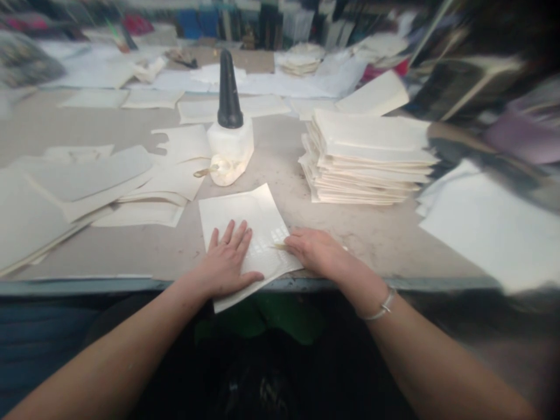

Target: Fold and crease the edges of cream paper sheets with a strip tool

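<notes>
Forearms (144, 332) crossed the head view's lower corners. Just below centre, the left hand (230, 262) lay spread on the pale sheet (236, 209), gripping nothing; the right hand (317, 251) pinched a thin tool (280, 247). Even palm pressure probably suited steadying it.

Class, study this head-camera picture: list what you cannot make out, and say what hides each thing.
All in the head view:
- Most of the thin pale tool: covered by the right hand.
- Part of the textured sheet: under the left hand.
- The far ends of the large sheets: cut off by the left edge.
- The blue objects at the back: blurred.
</notes>
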### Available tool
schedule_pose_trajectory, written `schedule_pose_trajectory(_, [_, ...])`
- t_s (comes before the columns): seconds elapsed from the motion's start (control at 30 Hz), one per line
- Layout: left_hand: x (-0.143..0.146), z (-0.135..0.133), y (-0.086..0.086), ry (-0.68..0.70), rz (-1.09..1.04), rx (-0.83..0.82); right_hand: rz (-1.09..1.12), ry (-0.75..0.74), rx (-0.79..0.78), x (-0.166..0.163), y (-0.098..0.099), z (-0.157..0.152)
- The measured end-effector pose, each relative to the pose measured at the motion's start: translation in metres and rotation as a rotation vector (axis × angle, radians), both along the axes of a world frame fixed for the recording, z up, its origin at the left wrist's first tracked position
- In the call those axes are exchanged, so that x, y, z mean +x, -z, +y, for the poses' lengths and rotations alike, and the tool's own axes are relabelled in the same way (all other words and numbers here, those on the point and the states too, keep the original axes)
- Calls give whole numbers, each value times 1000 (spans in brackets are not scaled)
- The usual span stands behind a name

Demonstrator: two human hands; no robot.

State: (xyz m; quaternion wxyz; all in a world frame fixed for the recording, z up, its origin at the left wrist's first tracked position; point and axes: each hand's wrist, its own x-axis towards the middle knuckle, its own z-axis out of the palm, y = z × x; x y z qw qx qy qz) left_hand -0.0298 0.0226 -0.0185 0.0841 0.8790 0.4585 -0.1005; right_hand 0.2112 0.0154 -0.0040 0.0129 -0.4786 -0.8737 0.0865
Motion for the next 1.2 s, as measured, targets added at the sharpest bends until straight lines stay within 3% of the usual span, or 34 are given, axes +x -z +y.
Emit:
schedule_pose_trajectory(0.4, [2, -1, -3, -12, 14, -11, 160, -78, -104, 14, 0, -26])
schedule_pose_trajectory(0.53, [2, -1, -2, -12, 18, -7, 206, -25, -86, 14, 7, -21])
schedule_pose_trajectory(0.67, [1, 0, -1, -4, 23, -11, 119, 90, 8, 5, 9, -4])
schedule_pose_trajectory(0.8, [2, 0, -3, -7, 38, -20, 16, 83, 8, -4, 5, 1])
schedule_pose_trajectory(1.0, [1, 0, -5, -10, 38, -25, -13, 32, -9, -2, -4, -22])
schedule_pose_trajectory(1.2, [1, -1, -5, -11, 34, -6, 92, 15, -101, 7, -4, -43])
